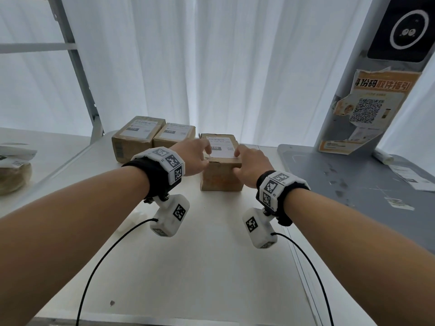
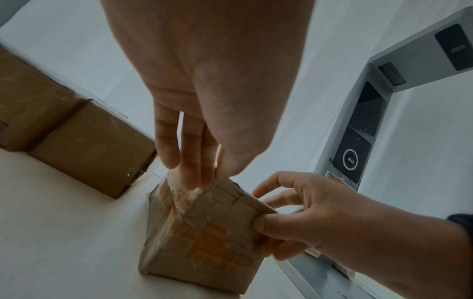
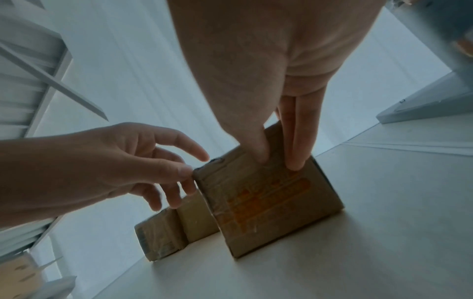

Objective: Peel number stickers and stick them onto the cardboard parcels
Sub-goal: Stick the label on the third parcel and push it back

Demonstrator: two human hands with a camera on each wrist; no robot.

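Observation:
A small cardboard parcel (image 1: 221, 177) with orange print on its front stands in the middle of the white table (image 1: 188, 267). Its top carries a white label (image 1: 223, 150) with a black "150" number sticker (image 1: 215, 148). My left hand (image 1: 207, 151) rests with fairly straight fingers on the top's left edge beside that sticker, thumb at the front corner (image 3: 194, 172). My right hand (image 1: 236, 158) grips the parcel's right front corner, with the thumb (image 2: 266, 222) on the front face and the fingers over the top and side. Two more labelled parcels (image 1: 135, 137) (image 1: 174, 135) stand behind on the left.
A grey kiosk post (image 1: 367, 109) with a torn QR poster rises at the right on a grey base plate (image 1: 341, 184) holding loose papers (image 1: 412, 176). A metal shelf frame (image 1: 80, 78) and a bundle (image 1: 11, 175) are on the left. Curtains hang behind.

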